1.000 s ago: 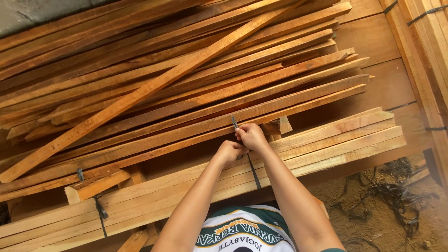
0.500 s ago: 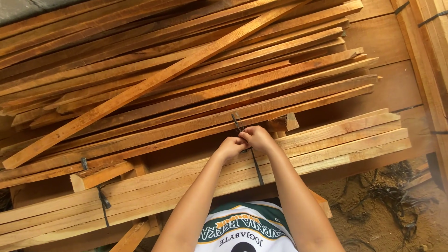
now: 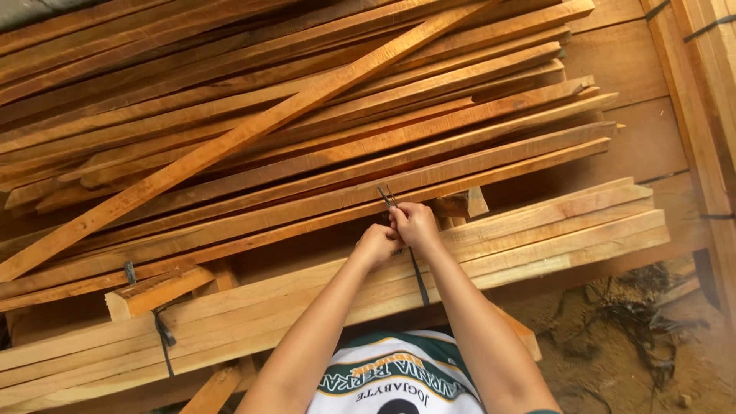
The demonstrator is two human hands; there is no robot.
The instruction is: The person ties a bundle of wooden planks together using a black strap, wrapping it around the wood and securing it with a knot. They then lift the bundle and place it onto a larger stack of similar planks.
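Observation:
Both my hands meet on a dark strap (image 3: 418, 280) that runs around a bundle of pale wooden slats (image 3: 537, 238) in front of me. My left hand (image 3: 376, 245) and my right hand (image 3: 415, 225) pinch the strap's two loose ends (image 3: 386, 196), which stick up above the top of the bundle. The fingers of both hands are closed on the strap. A second dark strap (image 3: 162, 337) binds the same bundle further left, knotted near a short wood block (image 3: 157, 290).
Behind the bundle lies a large loose pile of long reddish-brown slats (image 3: 307, 153), with one long slat (image 3: 253, 130) lying diagonally across them. More strapped planks (image 3: 709, 92) stand at the right edge. Bare dirt with dark strap scraps (image 3: 636, 337) is at lower right.
My hands stay at the same spot on the strap, with only slight finger movement. The view has shifted a little.

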